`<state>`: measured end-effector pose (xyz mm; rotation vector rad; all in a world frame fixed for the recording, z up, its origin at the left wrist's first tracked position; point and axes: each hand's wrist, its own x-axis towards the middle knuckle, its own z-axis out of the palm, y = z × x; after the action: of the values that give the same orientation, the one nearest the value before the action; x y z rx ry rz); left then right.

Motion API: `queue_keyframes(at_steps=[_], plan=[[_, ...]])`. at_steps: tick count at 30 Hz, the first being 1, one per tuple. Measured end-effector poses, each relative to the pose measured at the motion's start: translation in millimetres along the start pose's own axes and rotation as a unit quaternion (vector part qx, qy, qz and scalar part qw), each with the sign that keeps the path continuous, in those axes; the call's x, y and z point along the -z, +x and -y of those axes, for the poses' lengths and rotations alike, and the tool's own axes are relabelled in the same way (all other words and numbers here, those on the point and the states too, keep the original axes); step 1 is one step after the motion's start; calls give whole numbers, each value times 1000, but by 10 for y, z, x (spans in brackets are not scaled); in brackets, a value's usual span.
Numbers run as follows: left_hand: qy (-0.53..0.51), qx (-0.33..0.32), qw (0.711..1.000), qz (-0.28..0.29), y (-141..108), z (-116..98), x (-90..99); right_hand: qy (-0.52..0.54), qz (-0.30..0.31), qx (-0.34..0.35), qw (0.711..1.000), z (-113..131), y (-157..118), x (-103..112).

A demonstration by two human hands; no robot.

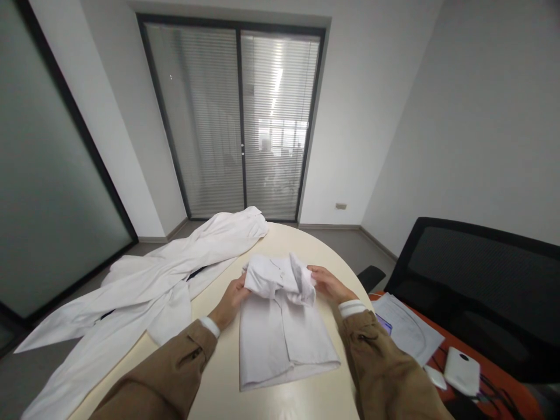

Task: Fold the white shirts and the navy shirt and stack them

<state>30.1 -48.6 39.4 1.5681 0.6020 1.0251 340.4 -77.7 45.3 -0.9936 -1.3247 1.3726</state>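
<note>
A white garment, partly folded, lies on the cream round table in front of me, its lower edge toward me. Its far end is bunched up, with a collar-like fold standing a little. My left hand grips the left side of this bunched part, fingers partly hidden by the cloth. On the opposite side, my right hand pinches the cloth at its right edge. A second heap of white clothing is spread along the table's left side, with parts hanging over the edge.
At the right, a black mesh chair with an orange seat holds papers, a white device and cables. Behind the table are a wall and a glass door with blinds.
</note>
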Motion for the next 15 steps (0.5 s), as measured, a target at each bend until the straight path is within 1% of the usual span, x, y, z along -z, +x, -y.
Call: queue_keyframes(at_steps=[1,3,5,6,8,10,12,13,15], plan=[[-30,15,999,2,-55,-10,4,11,15,-29,999,25,-44,25],[-75,66,995,6,-142,-2,12,11,55,-99,993,63,-113,72],[-64,114,991,0,-188,20,10,2,89,-156,984,86,-144,104],[-41,132,990,-11,-194,29,3,-1,91,-168,981,92,-143,111],[11,151,987,-61,-172,38,-25,-3,57,-153,987,87,-109,109],[39,165,976,-134,-117,36,-59,-3,-16,-114,993,57,-42,90],[27,187,963,-193,-45,33,-81,0,-91,-79,993,2,37,64],[14,204,956,-209,-8,33,-83,5,-120,-65,991,-30,73,51],[-14,242,947,-211,60,42,-66,23,-158,-54,986,-87,123,30]])
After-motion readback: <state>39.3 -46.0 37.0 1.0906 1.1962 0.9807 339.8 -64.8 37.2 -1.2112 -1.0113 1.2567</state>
